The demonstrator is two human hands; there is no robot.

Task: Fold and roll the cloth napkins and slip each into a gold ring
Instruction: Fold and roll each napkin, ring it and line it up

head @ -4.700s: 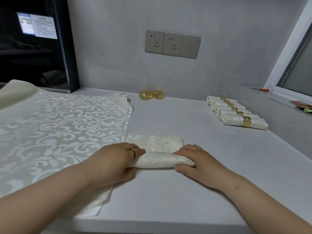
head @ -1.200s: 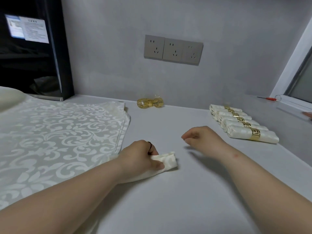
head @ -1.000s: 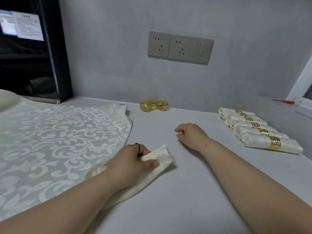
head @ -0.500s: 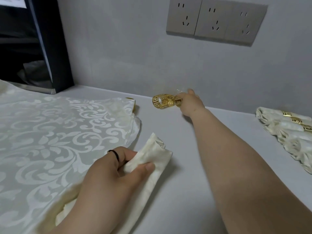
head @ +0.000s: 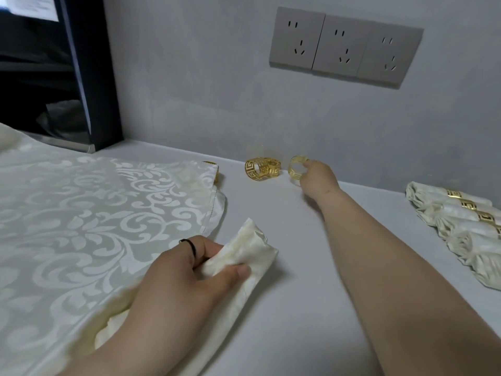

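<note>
Rolled napkin [head: 252, 249] juts past left hand [head: 176, 289]; right hand [head: 317, 178] pinches ring [head: 292, 171].

Grey countertop [head: 298, 280] meets grey wall [head: 189, 90]. Three-socket panel [head: 344, 47] is mounted far right on the wall. Black unit [head: 89, 77] stands far left.

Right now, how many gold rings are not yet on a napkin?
4: one ring in the right hand, two rings touching by the wall, one ring partly behind the flat cloth; others may be hidden.
</note>
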